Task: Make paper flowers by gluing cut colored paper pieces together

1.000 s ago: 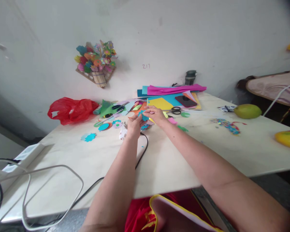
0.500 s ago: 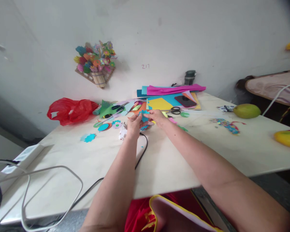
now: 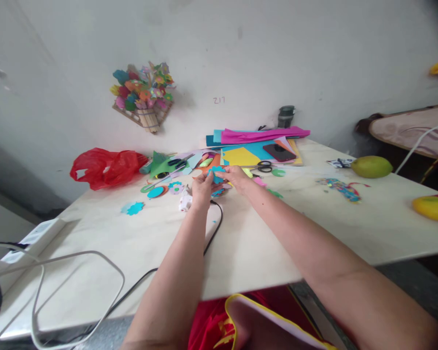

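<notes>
Pinching cut blue paper flower (image 3: 216,173) in left hand (image 3: 203,188) and right hand (image 3: 237,178); left of this grip, blue scalloped cutout (image 3: 135,208) seems done, blue paper disc (image 3: 155,192) not yet scalloped.

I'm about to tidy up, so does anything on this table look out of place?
Yes: a green fruit and a yellow fruit on the right of the table look odd among craft things like scissors and the blue paper flower between left hand and right hand.
</notes>
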{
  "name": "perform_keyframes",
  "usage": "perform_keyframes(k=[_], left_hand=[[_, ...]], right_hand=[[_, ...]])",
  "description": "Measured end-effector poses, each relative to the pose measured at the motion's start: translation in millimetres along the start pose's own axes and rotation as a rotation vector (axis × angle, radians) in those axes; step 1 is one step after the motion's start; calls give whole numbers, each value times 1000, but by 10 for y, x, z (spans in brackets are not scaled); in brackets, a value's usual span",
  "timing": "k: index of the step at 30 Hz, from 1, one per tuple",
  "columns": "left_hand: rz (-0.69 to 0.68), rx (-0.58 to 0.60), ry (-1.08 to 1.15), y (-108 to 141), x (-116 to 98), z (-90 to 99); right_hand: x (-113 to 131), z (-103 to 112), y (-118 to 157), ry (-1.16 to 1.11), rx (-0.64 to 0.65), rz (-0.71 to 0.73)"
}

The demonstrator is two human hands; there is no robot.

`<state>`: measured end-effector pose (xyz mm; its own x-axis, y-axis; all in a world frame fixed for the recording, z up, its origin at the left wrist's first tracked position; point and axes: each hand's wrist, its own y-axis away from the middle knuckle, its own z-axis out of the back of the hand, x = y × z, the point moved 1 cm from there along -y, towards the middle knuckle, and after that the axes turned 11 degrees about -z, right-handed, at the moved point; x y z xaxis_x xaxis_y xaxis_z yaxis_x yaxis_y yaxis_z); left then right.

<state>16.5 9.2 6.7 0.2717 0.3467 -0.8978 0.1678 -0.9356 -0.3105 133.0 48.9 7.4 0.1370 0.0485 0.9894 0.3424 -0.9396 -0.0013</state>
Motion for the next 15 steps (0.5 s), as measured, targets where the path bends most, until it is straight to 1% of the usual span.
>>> perform_keyframes(k=[2,5,8,11,15], left_hand=[[-12,-42,-35,-15,16,8],[-27,-81,-54,-26,18,13],[-36,-90,-57,-30,11,7],[-45,-97,-61,-36,16,-3],[-38,-99,-69,-39,34,-12]], right_hand=[[12,-5,16,23,-27,7],[42,-13,56,18,-17,12],[58,-11,82,-1,-19,3],[50,-9,75,30,-29,-4],[22,-25,46,13,11,-21]])
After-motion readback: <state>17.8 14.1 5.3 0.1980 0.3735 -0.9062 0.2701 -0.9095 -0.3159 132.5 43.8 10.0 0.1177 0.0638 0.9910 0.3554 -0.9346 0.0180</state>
